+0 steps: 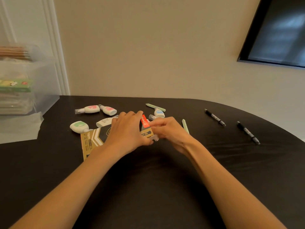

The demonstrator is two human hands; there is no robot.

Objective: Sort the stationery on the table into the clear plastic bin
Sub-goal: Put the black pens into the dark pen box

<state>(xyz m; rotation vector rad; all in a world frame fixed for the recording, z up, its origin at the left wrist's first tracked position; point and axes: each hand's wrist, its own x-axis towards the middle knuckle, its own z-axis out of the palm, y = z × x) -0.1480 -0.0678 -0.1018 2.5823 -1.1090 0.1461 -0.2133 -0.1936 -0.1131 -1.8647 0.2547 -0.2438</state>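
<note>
A black and gold pen box with a red label lies on the dark table. My left hand grips its right end from above. My right hand pinches the box's open end flap, where white pen tips stick out. Several correction tapes lie behind: two pink, one green, one white, one blue. Two light green pens and two black pens lie to the right. The clear plastic bin stands at the far left.
The bin holds a green box and stacked packets, with pencils on top. A sheet of clear plastic lies in front of it. A dark screen hangs on the wall at the upper right. The table edge curves at the right.
</note>
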